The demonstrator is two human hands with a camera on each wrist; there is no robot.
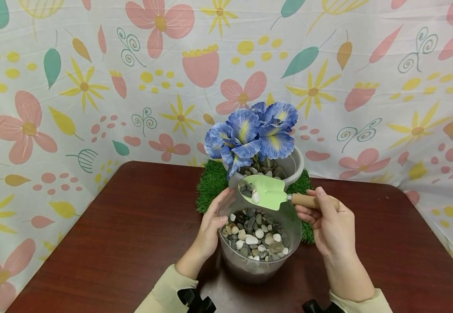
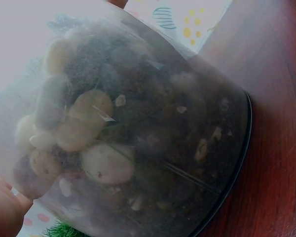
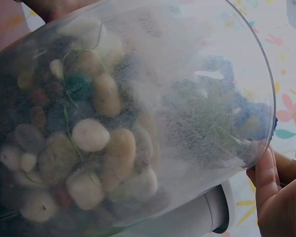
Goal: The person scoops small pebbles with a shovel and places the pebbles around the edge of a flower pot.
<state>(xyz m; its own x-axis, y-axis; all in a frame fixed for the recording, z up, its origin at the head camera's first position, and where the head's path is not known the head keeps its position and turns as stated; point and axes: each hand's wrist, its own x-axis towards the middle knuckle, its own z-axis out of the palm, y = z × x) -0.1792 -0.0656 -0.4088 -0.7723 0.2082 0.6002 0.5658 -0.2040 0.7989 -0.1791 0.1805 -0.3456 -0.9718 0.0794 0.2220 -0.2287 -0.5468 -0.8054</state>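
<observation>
here the green trowel point(image 1: 270, 190) is pinched by its wooden handle point(image 1: 305, 200) in the right hand point(image 1: 331, 221), thumb on top, its blade held nearly level over the far rim of the clear bucket point(image 1: 250, 273), presumably so the pebbles point(image 1: 255, 197) aboard aren't spilled. the bucket's left rim is cupped by the left hand point(image 1: 207, 232), between thumb and fingers, likely for steadiness. the white pot point(image 1: 299, 166) of blue irises point(image 1: 246, 130) is set close behind on artificial turf point(image 1: 211, 191), toward the back edge of the counter point(image 1: 132, 234); little room is left between the rims, beneath overhanging petals. elbow room is offered toward the counter's left and right edges.
</observation>
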